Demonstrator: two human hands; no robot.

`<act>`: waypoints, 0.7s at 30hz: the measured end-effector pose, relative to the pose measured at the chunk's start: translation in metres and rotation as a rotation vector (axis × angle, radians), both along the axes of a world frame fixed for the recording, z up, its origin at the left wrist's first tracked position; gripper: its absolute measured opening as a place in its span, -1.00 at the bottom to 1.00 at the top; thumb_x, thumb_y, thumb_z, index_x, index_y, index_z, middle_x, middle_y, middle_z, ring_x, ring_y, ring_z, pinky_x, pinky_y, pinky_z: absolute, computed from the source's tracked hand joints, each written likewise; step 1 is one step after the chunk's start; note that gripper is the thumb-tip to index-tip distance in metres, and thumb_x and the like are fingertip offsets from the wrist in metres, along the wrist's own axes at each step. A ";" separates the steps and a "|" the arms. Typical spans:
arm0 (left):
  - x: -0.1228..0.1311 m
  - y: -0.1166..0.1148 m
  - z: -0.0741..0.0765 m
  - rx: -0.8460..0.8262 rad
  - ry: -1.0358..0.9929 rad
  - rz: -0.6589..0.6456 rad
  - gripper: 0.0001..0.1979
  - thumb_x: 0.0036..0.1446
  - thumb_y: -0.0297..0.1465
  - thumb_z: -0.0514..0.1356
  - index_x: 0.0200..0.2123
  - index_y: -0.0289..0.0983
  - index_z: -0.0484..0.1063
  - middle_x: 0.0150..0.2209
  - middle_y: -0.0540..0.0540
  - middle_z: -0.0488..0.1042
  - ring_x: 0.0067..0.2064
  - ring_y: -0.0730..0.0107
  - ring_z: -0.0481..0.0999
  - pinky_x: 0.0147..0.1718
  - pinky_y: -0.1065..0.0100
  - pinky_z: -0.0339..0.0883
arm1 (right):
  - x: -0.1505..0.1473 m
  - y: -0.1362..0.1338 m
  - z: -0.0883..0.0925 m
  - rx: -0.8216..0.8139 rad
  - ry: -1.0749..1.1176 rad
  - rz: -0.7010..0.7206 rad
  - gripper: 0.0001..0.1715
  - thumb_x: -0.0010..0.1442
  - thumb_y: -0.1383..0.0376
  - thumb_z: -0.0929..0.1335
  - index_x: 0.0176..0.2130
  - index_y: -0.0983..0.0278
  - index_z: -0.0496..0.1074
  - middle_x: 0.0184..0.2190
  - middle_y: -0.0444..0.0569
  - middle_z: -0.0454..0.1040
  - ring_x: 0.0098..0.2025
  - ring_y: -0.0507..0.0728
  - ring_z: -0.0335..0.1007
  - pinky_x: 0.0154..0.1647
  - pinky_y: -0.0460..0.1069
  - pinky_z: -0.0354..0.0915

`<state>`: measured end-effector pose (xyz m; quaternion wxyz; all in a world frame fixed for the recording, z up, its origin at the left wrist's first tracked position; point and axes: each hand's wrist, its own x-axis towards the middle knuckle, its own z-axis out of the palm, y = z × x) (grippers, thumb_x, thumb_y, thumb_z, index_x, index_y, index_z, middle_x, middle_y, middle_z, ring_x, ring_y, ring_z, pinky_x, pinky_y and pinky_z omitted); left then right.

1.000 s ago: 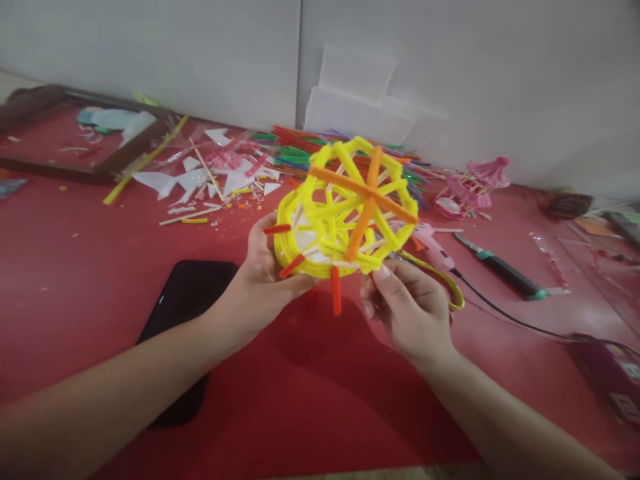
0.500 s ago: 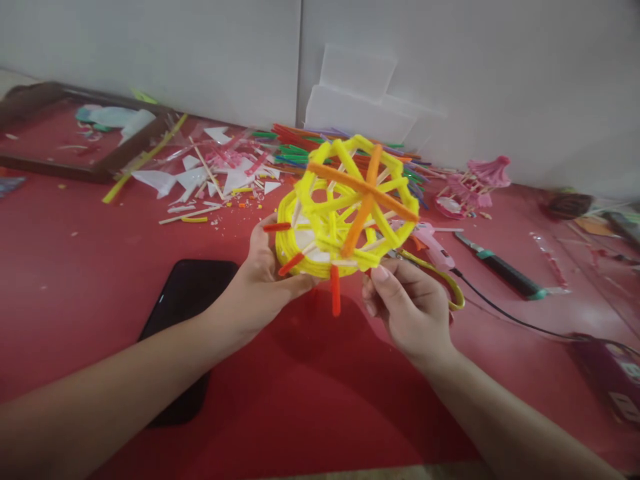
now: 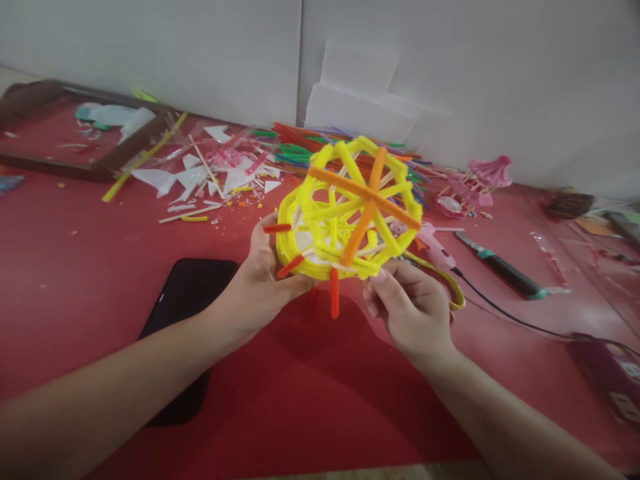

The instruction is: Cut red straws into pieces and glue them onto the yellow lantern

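Observation:
A yellow pipe cleaner model (image 3: pixel 315 268) is held above the table, with a coiled round base and an upper ring on sticks. Two orange pipe cleaners (image 3: pixel 367 212) cross over its top. Short red-orange pieces (image 3: pixel 335 293) stick out from the base's near side. My left hand (image 3: pixel 267 277) is wrapped round the base from the left, thumb along its front. At the lower right edge, my right hand (image 3: pixel 407 310) is closed in a pinch against the base; its fingertips hide most of a short red-orange pipe cleaner piece.
A black phone (image 3: pixel 183 333) lies left. Paper scraps (image 3: pixel 190 179) and coloured pipe cleaners (image 3: pixel 295 150) lie behind. To the right are a pink glue gun (image 3: pixel 436 247) with a cord, a cutter knife (image 3: pixel 510 272), and a pink model (image 3: pixel 487 180). A dark frame (image 3: pixel 55 167) lies far left.
The model's upper ring has shifted slightly right. The red-orange bit at my right fingertips has gone from sight; both hands stay nearly in place.

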<state>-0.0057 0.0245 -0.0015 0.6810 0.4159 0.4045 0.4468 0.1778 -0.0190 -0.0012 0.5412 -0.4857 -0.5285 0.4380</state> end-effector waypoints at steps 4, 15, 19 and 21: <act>0.001 0.001 0.003 0.005 0.006 -0.016 -0.15 -0.05 -0.62 0.31 0.26 -0.07 0.06 0.18 -0.15 0.45 0.14 0.04 0.50 0.05 0.15 0.45 | 0.000 0.000 0.000 -0.004 0.000 0.001 -0.59 0.26 0.09 0.38 -0.52 0.26 0.38 -0.64 -0.20 0.35 -0.64 -0.07 0.23 -0.63 -0.15 0.20; -0.001 -0.001 0.000 -0.001 0.044 0.006 -0.24 -0.07 -0.51 0.40 0.19 -0.09 0.22 0.07 -0.10 0.54 0.08 0.04 0.54 -0.06 0.21 0.51 | 0.002 -0.003 -0.002 -0.085 0.136 0.050 -0.62 0.26 0.10 0.39 -0.50 0.25 0.45 -0.59 -0.16 0.42 -0.60 -0.06 0.28 -0.59 -0.13 0.19; 0.000 -0.002 0.002 0.059 0.057 -0.004 -0.31 -0.08 -0.48 0.41 0.13 -0.12 0.28 -0.02 -0.10 0.59 0.11 0.02 0.51 -0.06 0.24 0.50 | 0.002 -0.003 -0.005 -0.082 0.189 0.097 -0.66 0.26 0.08 0.39 -0.45 0.23 0.52 -0.54 -0.13 0.48 -0.56 -0.04 0.32 -0.57 -0.12 0.21; 0.001 -0.002 0.003 0.081 0.056 -0.001 -0.33 -0.08 -0.49 0.39 0.12 -0.13 0.28 -0.04 -0.11 0.60 0.12 0.01 0.50 -0.05 0.23 0.50 | 0.002 -0.003 -0.005 -0.078 0.192 0.104 -0.66 0.25 0.10 0.40 -0.47 0.23 0.51 -0.54 -0.13 0.48 -0.56 -0.04 0.32 -0.56 -0.13 0.23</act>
